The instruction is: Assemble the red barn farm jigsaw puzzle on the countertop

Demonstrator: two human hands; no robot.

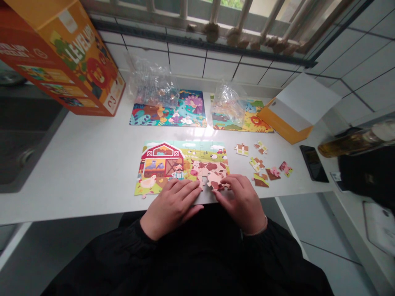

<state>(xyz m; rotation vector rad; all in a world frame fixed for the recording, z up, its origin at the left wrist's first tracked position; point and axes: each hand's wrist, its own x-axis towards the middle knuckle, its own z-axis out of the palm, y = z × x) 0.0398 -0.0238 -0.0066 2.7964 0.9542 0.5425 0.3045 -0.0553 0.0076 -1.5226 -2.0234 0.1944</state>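
Observation:
A partly assembled farm jigsaw puzzle [173, 162] with a red barn and a spotted cow lies near the front edge of the white counter [92, 164]. My left hand [173, 205] lies flat with fingers stretched out on the puzzle's lower edge. My right hand [242, 199] rests beside it, its fingertips pressing a cow-patterned puzzle piece [216, 181] at the lower right of the puzzle. Several loose puzzle pieces [262, 164] lie scattered to the right of the puzzle.
Two finished puzzles [185, 113] [256, 119] lie at the back under clear plastic bags [152, 84]. An orange puzzle box [61, 57] stands back left, an open box lid [296, 111] back right. A phone [313, 162] and a bottle [354, 142] are at right, a sink [21, 139] at left.

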